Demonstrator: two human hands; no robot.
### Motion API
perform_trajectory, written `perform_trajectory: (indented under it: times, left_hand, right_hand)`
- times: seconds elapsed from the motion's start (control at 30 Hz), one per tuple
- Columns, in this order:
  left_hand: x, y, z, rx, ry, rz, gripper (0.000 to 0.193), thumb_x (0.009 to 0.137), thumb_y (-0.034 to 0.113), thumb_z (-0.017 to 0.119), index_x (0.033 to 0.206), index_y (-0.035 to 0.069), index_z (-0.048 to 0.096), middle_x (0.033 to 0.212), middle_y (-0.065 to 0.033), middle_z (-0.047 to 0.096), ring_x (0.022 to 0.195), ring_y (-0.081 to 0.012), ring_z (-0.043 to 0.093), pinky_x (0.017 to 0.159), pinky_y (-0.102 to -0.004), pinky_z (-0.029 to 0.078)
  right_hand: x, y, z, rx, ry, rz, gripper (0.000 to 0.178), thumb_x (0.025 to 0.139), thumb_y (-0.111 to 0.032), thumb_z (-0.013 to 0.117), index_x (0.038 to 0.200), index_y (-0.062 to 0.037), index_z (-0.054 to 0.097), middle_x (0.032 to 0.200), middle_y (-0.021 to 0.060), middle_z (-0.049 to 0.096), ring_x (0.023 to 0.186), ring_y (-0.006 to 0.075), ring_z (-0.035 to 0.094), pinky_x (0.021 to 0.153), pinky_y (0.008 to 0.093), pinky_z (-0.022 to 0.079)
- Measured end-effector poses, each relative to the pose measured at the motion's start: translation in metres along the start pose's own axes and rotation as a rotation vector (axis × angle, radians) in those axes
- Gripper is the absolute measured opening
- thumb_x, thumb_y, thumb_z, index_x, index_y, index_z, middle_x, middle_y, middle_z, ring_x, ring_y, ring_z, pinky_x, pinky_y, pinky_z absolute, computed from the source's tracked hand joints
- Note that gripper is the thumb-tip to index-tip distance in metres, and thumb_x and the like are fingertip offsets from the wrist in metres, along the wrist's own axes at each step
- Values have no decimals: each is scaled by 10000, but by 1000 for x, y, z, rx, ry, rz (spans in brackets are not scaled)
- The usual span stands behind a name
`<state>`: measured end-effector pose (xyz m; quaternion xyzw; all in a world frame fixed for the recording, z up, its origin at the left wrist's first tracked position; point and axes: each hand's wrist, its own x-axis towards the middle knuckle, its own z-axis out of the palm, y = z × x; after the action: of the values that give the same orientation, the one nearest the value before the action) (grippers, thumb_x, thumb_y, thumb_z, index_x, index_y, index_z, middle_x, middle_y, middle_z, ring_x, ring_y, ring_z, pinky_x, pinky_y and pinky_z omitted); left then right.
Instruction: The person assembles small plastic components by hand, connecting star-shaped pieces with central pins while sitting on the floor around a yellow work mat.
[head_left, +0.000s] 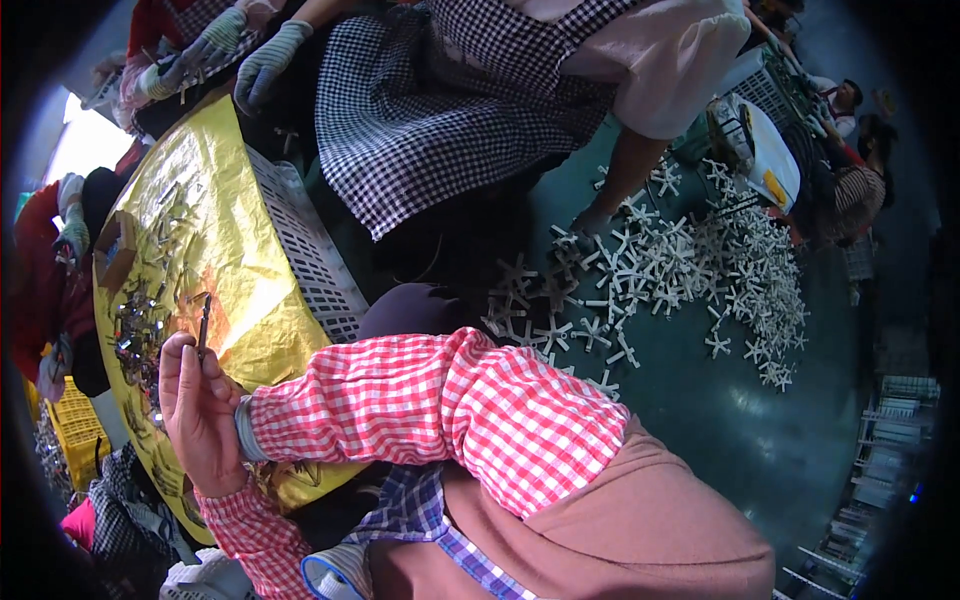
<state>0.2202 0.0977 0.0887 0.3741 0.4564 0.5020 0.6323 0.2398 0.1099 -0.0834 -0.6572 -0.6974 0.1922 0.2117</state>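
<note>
My left hand [203, 440] is raised over the near left part of a yellow-covered work surface [255, 250], its fingers pinched together. From the fingertips a thin dark metal strip [204, 322] stands nearly upright, with a paler tip. My right forearm, in a red-and-white checked sleeve [345, 395], reaches across from the right, and its grey cuff meets the left hand. Most of the right hand [218, 385] is hidden behind the left, so its grip does not show. Small shiny metal parts [138, 325] lie heaped on the yellow cover beside the hands.
A small cardboard box [116, 250] sits at the surface's left edge. Co-workers' gloved hands [270, 65] are at the far side. A person in a checked apron [410, 120] reaches toward many pale star-shaped pieces [690, 255] on the green floor. A yellow crate [78, 425] stands left.
</note>
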Motion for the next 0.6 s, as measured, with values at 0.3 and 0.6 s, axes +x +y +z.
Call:
perform_trajectory:
  times: [0.3, 0.6]
  left_hand:
    - [-2, 8, -1, -75, -52, -35, 153, 981, 64, 563, 1130, 30, 552, 845, -78, 631, 611, -111, 609, 544, -221, 517]
    - [-1, 11, 0, -75, -123, -60, 135, 984, 76, 561, 1111, 35, 541, 836, -78, 626, 610, -88, 611, 540, -214, 536]
  right_hand:
    - [11, -53, 6, 115, 9, -273, 144, 911, -195, 521, 961, -116, 630, 827, 71, 649, 779, 224, 660, 611, 370, 516]
    - [8, -19, -24, 199, -11, -426, 143, 910, -194, 528, 975, -105, 621, 833, 73, 641, 789, 222, 656, 616, 362, 515]
